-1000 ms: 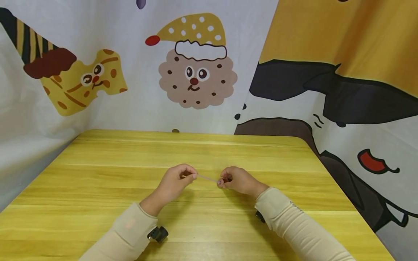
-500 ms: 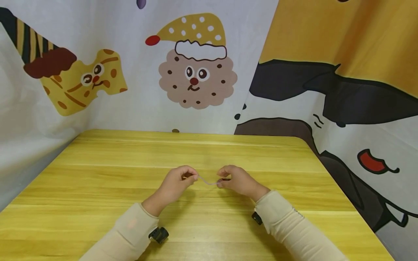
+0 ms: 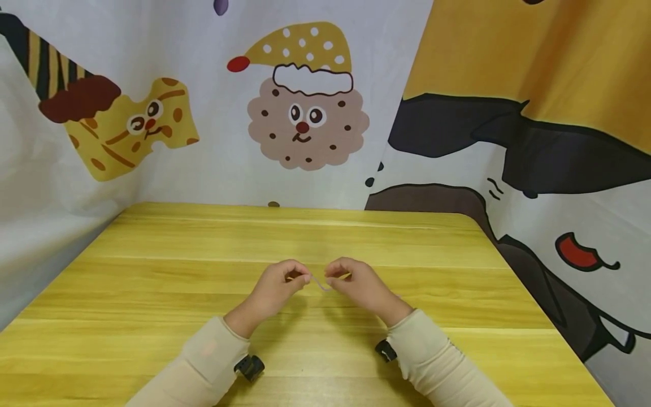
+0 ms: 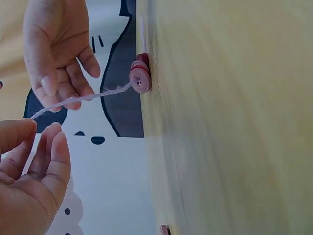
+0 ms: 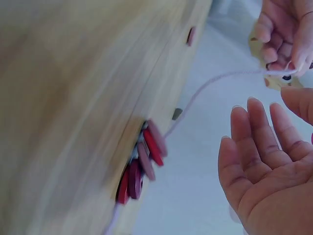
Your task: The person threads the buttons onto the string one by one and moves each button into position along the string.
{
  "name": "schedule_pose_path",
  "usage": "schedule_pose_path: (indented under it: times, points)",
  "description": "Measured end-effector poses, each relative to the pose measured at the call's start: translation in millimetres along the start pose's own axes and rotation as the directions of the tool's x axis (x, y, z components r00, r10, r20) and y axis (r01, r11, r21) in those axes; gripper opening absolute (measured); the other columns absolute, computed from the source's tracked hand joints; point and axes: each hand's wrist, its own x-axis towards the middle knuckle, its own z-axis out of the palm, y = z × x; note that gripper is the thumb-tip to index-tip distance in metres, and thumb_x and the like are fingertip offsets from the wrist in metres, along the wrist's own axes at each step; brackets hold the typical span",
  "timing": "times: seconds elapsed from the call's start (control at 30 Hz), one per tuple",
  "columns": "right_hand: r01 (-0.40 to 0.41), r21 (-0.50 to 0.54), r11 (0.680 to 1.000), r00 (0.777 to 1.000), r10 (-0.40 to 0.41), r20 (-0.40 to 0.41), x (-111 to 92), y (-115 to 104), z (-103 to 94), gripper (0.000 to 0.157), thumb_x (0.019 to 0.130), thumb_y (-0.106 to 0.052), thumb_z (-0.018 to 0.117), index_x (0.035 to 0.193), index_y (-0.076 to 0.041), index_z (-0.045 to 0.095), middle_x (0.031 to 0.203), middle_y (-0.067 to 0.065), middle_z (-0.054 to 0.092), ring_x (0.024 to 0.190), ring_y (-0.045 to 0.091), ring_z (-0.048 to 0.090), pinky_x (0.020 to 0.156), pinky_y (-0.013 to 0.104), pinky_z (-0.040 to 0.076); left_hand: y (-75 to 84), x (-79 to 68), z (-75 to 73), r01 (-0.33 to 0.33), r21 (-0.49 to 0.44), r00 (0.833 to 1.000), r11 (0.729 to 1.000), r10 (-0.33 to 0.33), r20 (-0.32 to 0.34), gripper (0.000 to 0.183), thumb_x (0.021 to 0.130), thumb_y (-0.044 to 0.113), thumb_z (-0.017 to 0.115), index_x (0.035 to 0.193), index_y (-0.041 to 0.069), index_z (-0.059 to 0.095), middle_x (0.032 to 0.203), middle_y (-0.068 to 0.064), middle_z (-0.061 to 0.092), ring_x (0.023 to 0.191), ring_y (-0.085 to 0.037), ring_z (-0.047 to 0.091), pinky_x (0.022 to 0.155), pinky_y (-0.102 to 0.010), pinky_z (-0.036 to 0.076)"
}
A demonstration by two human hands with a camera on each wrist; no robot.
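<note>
My left hand pinches one end of a thin lilac string between thumb and forefinger, raised over the table. From there the string sags to several red, pink and maroon buttons, threaded on it in a row and lying at the tabletop. One pink button faces the left wrist camera, its holes visible. Close to the string is my right hand; its fingers are extended and loosely spread, with nothing held, in the right wrist view. In the head view that hand hides the buttons.
A yellow wood-grain table lies under both hands. A separate small reddish piece sits on it, away from the threaded row. Behind the table hangs a white curtain with cartoon prints.
My right hand has moved left, closer to the left hand, and no longer holds the button seen at its fingertips. The string has gone from taut to slack. My left hand has barely shifted.
</note>
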Motion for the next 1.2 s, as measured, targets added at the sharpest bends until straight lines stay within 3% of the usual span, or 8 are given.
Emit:
schedule_pose_path:
  times: [0.33,0.63,1.2]
  points:
    - [0.066,0.099,0.993,0.998,-0.068,0.013,-3,-7,8.8,0.018,0.095,-0.018,0.063,0.106,-0.004,0.067,0.103,0.004,0.067,0.098,0.019,0.061,0.083,0.035,0.05,0.5,-0.5,2.2,0.008,0.012,1.0,1.0,-0.009,0.007,0.01,0.096,0.012,0.06,0.1,0.007,0.066,0.101,-0.009,0.065,0.087,-0.015,0.058,0.073,-0.031,0.049]
    - [0.026,0.219,0.975,0.999,-0.035,0.039,-4,-11,14.9,0.017,0.094,-0.014,0.063,0.105,-0.001,0.064,0.098,0.008,0.067,0.089,0.015,0.062,0.08,0.032,0.051,1.2,0.1,3.9,-0.015,0.025,1.0,1.0,0.015,0.01,0.009,0.096,0.013,0.061,0.1,0.008,0.067,0.098,-0.003,0.065,0.089,-0.017,0.059,0.074,-0.032,0.049]
    - [0.043,0.167,0.985,0.998,-0.037,-0.042,4,-16,24.2,0.005,0.091,-0.008,0.067,0.091,-0.005,0.063,0.088,0.001,0.064,0.083,0.014,0.059,0.075,0.032,0.05,2.6,-0.4,2.3,0.002,0.025,1.0,1.0,-0.001,-0.017,0.007,0.095,0.011,0.062,0.096,0.008,0.067,0.097,-0.002,0.066,0.088,-0.016,0.06,0.075,-0.032,0.05]
